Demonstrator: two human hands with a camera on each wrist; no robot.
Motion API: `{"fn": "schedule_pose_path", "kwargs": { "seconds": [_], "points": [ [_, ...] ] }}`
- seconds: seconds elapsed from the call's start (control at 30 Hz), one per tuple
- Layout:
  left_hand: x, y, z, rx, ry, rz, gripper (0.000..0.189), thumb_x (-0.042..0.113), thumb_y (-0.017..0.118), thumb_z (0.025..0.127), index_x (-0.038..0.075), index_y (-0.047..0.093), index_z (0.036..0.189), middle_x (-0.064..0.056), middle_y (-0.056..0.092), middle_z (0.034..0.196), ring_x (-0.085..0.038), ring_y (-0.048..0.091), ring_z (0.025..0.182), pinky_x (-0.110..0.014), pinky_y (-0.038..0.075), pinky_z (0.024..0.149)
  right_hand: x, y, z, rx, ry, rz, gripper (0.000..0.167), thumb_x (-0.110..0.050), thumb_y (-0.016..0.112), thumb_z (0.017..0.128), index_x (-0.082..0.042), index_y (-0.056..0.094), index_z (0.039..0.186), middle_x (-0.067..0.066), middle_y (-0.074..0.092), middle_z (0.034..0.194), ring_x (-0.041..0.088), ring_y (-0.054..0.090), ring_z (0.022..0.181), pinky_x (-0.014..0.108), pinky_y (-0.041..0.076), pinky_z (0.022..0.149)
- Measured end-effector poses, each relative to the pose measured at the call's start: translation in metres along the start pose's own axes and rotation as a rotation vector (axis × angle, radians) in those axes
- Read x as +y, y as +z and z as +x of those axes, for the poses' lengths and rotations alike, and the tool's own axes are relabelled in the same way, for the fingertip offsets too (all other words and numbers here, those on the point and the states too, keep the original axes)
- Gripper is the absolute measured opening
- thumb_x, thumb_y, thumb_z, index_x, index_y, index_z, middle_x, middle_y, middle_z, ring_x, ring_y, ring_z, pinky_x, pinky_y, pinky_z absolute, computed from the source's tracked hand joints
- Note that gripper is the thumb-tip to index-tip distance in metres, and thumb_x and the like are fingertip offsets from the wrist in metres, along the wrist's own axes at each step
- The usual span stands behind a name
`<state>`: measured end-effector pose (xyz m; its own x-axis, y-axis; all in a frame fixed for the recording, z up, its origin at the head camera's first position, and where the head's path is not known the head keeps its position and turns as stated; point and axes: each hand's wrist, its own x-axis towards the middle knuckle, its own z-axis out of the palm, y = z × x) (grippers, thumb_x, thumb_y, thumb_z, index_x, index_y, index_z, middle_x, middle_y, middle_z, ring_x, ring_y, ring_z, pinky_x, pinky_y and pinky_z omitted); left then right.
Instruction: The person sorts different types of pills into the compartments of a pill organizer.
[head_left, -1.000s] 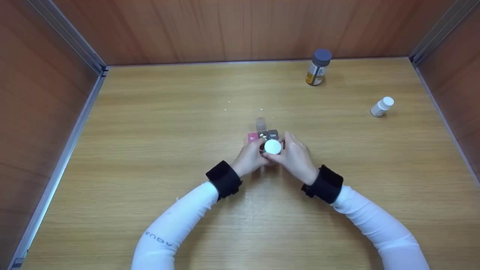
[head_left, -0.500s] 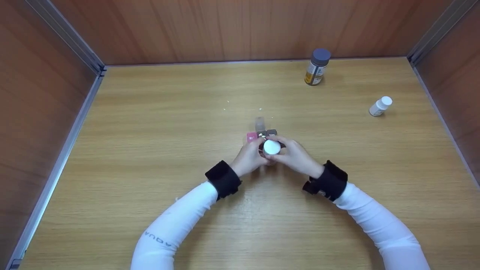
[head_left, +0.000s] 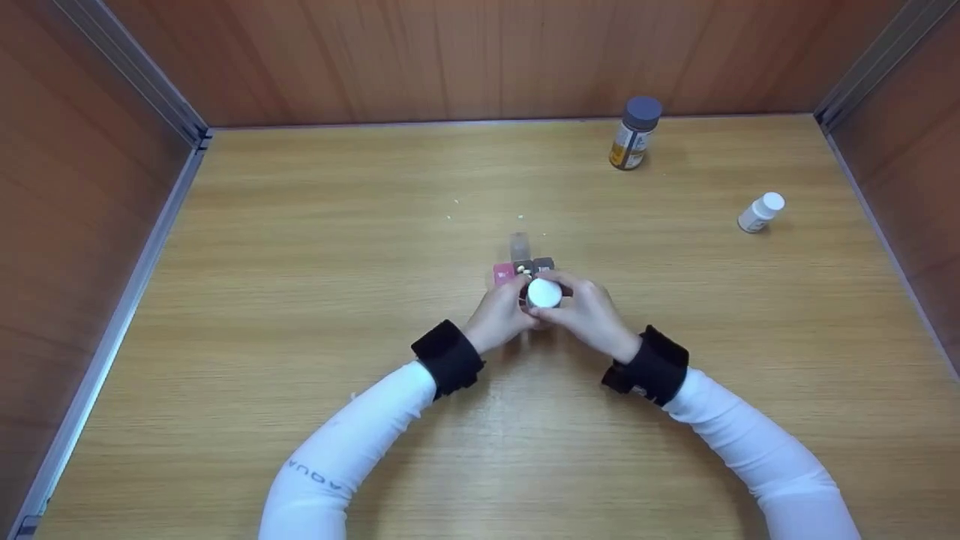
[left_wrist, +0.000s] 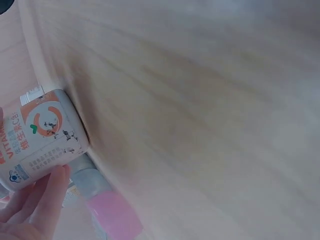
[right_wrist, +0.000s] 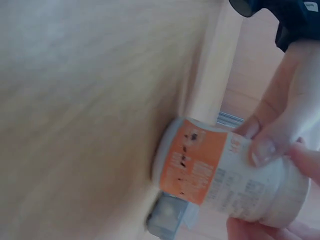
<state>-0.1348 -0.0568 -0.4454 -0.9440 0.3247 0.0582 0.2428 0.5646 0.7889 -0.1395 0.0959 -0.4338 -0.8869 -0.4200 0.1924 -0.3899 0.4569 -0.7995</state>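
Note:
A white vitamin C bottle [left_wrist: 42,135] with an orange-and-white label stands upright on the table between both hands. My left hand [head_left: 498,316] grips its body, with the thumb laid along the label in the right wrist view. The fingers of my right hand [head_left: 589,311] are curled round the white cap [head_left: 544,293], which sits on the bottle. Just beyond the bottle is a small pill organizer with a pink compartment [head_left: 503,273] and dark grey ones. One clear lid [head_left: 520,246] is raised, and pale pills [head_left: 523,268] show under it. The bottle and hands hide its near part.
A dark-capped brown bottle [head_left: 634,135] stands at the back right. Further right is a small white bottle [head_left: 761,212]. Several tiny white bits lie on the table [head_left: 337,262] behind the organizer. Wooden panels [head_left: 480,60] wall the back and sides.
My right hand's fingers have moved in round the cap, and its wrist has turned slightly out and partly back. The left hand and the bottle stay nearly in place.

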Motion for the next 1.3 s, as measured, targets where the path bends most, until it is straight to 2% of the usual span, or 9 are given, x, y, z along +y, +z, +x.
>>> {"fn": "schedule_pose_path", "kwargs": {
  "seconds": [0.23, 0.37, 0.53, 0.67, 0.77, 0.87, 1.07, 1.17, 1.3],
  "points": [
    [0.004, -0.001, -0.001, -0.008, 0.055, 0.101, 0.045, 0.009, 0.071, 0.071, -0.006, 0.050, 0.109, -0.018, 0.059, 0.105, -0.024, 0.056, 0.098, -0.029, 0.045, 0.086, -0.001, 0.000, -0.002, -0.016, 0.046, 0.013, 0.052, -0.009, 0.071, 0.071, 0.007, 0.049, 0.115, 0.021, 0.054, 0.115, 0.030, 0.053, 0.104, 0.037, 0.043, 0.089],
    [0.006, -0.005, -0.003, -0.044, 0.071, 0.088, 0.053, 0.016, 0.071, 0.073, -0.005, 0.048, 0.117, -0.016, 0.057, 0.112, -0.023, 0.054, 0.103, -0.028, 0.043, 0.088, -0.004, -0.009, -0.002, -0.021, 0.038, 0.036, 0.047, -0.009, 0.071, 0.072, 0.008, 0.051, 0.111, 0.021, 0.057, 0.110, 0.030, 0.055, 0.100, 0.037, 0.045, 0.086],
    [0.008, -0.018, -0.003, -0.024, 0.074, 0.033, 0.064, 0.023, 0.071, 0.072, -0.005, 0.044, 0.123, -0.017, 0.054, 0.117, -0.026, 0.052, 0.106, -0.032, 0.043, 0.089, -0.014, -0.037, 0.005, 0.007, 0.024, 0.055, 0.042, -0.003, 0.070, 0.072, 0.011, 0.051, 0.107, 0.023, 0.058, 0.104, 0.031, 0.057, 0.094, 0.036, 0.047, 0.082],
    [0.007, -0.032, -0.005, 0.023, 0.071, 0.046, 0.063, 0.023, 0.072, 0.072, -0.008, 0.045, 0.121, -0.022, 0.054, 0.114, -0.030, 0.053, 0.103, -0.036, 0.043, 0.089, -0.012, -0.070, 0.020, 0.072, 0.019, 0.037, 0.043, 0.000, 0.069, 0.072, 0.012, 0.050, 0.108, 0.024, 0.058, 0.102, 0.025, 0.057, 0.087, 0.022, 0.048, 0.076],
    [0.005, -0.040, -0.007, 0.044, 0.061, 0.037, 0.059, 0.022, 0.071, 0.073, -0.009, 0.048, 0.117, -0.023, 0.056, 0.109, -0.031, 0.055, 0.098, -0.036, 0.045, 0.086, -0.001, -0.096, 0.033, 0.141, 0.054, -0.005, 0.044, -0.004, 0.068, 0.074, 0.012, 0.049, 0.110, 0.024, 0.058, 0.103, 0.015, 0.055, 0.083, 0.013, 0.044, 0.070],
    [0.002, -0.045, -0.010, 0.052, 0.056, 0.032, 0.054, 0.021, 0.070, 0.074, -0.009, 0.050, 0.114, -0.023, 0.058, 0.106, -0.032, 0.056, 0.096, -0.036, 0.046, 0.084, 0.015, -0.122, 0.045, 0.202, 0.135, -0.046, 0.047, -0.011, 0.067, 0.077, 0.011, 0.047, 0.113, 0.024, 0.056, 0.108, 0.010, 0.053, 0.086, 0.012, 0.043, 0.072],
    [-0.005, -0.049, -0.012, 0.060, 0.059, 0.044, 0.048, 0.015, 0.069, 0.075, -0.009, 0.051, 0.112, -0.023, 0.057, 0.107, -0.033, 0.054, 0.099, -0.037, 0.045, 0.085, 0.053, -0.165, 0.067, 0.229, 0.348, -0.080, 0.058, -0.018, 0.062, 0.082, 0.012, 0.035, 0.124, 0.029, 0.045, 0.123, 0.028, 0.046, 0.108, 0.029, 0.039, 0.090],
    [-0.006, -0.049, -0.013, 0.062, 0.043, 0.049, 0.046, 0.013, 0.068, 0.076, -0.009, 0.051, 0.112, -0.023, 0.057, 0.108, -0.033, 0.054, 0.100, -0.037, 0.045, 0.086, 0.071, -0.174, 0.073, 0.228, 0.401, -0.100, 0.062, -0.019, 0.060, 0.083, 0.015, 0.031, 0.126, 0.032, 0.041, 0.125, 0.036, 0.040, 0.114, 0.038, 0.035, 0.096],
    [-0.007, -0.048, -0.013, 0.059, 0.020, 0.069, 0.045, 0.013, 0.067, 0.076, -0.008, 0.052, 0.113, -0.022, 0.056, 0.110, -0.032, 0.053, 0.102, -0.036, 0.044, 0.087, 0.093, -0.177, 0.072, 0.260, 0.449, -0.138, 0.061, -0.019, 0.059, 0.082, 0.015, 0.032, 0.125, 0.032, 0.041, 0.124, 0.039, 0.039, 0.114, 0.042, 0.033, 0.097]
  ]
}}
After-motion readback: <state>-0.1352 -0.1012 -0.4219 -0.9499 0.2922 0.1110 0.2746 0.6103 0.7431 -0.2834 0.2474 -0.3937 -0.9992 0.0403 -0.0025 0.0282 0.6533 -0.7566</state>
